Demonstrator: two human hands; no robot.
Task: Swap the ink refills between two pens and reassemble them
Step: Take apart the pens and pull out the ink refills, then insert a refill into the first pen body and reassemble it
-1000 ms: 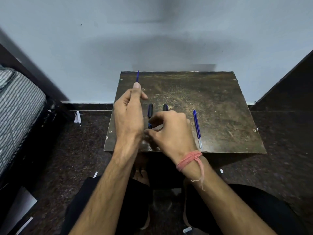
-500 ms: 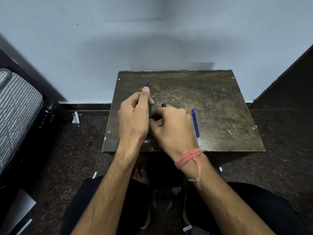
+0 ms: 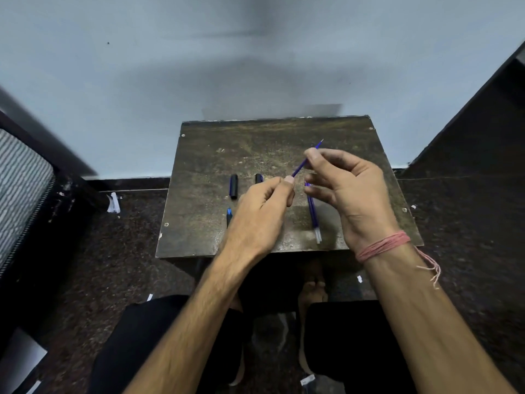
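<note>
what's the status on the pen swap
Both hands, left and right, pinch one refill above the table. Second refill, two caps lying loose. Nothing blocking.

Both hands meet above the bench, a refill slanting between the left hand and the right hand. Two caps lie beyond and left of the left hand, a pen barrel at its left edge; a second refill lies between the hands.
</note>
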